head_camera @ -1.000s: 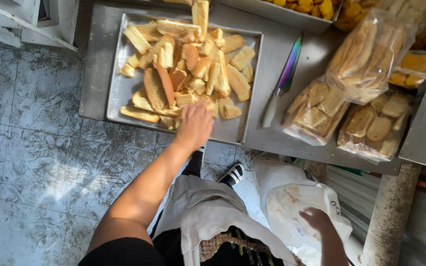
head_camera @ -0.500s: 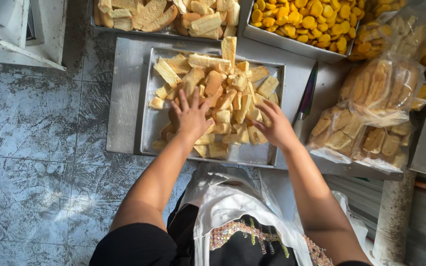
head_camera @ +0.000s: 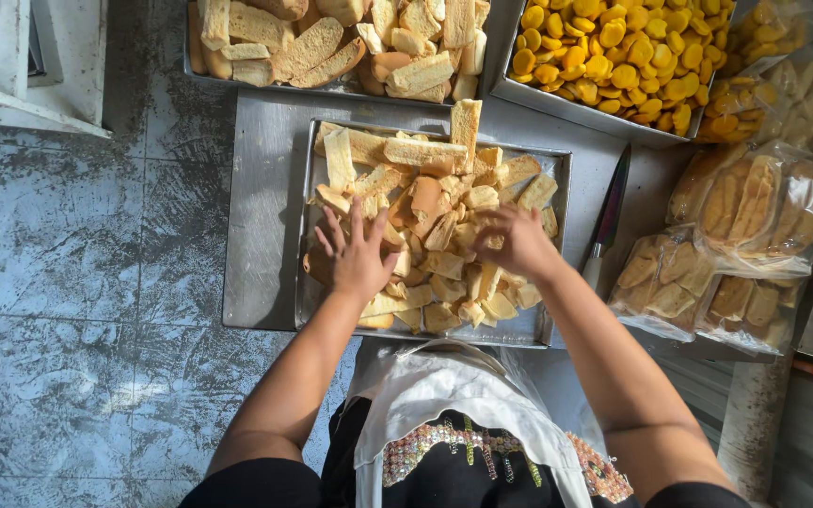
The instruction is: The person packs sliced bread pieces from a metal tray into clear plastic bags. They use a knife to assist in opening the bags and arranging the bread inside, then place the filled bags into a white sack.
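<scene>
A shallow metal tray on a steel table holds a heap of pale, toasted rusk pieces. My left hand lies flat on the heap's left side with fingers spread, holding nothing. My right hand rests on the heap's right side, fingers curled down among the pieces; whether it grips any is hidden.
Behind the tray stand a tray of larger rusks and a tray of small yellow pieces. A knife lies right of the tray. Clear bags of rusks sit at the right. Grey stone floor is at the left.
My right hand came up from below onto the heap. Both hands have spread apart across the pieces, and the view has shifted so more of the far trays shows.
</scene>
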